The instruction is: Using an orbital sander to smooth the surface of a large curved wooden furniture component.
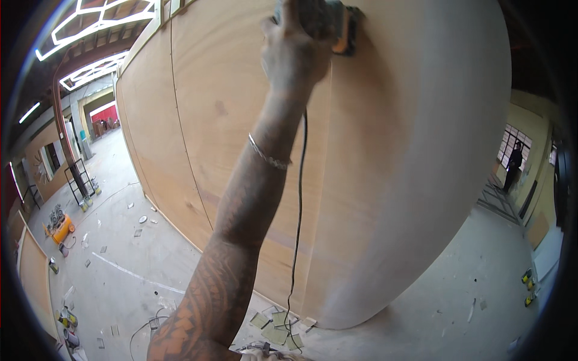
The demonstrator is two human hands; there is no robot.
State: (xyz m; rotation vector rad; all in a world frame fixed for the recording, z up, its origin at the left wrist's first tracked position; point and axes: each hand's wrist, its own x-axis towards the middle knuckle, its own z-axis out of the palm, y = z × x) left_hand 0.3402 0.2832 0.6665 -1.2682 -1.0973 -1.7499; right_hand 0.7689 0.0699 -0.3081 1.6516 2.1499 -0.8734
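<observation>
My left hand [295,54] is raised at the top of the view, its fingers wrapped round a power sander [319,21]. An orange and dark pad edge of the sander rests against a large curved wooden panel wall [241,150]. Part of the tool is cut off by the upper edge. A black cord [299,198] hangs from near the hand down to the floor. Around the wrist is a chain bracelet [268,155]. To the right of the sander the surface turns pale grey [445,120]. My right hand does not show.
Square sheets [277,328] lie on the floor at the panel's foot. An orange air compressor [59,225], cans [69,319] and scraps stand or lie to the left. More cans [528,283] are at far right. A person [513,165] stands by a window there.
</observation>
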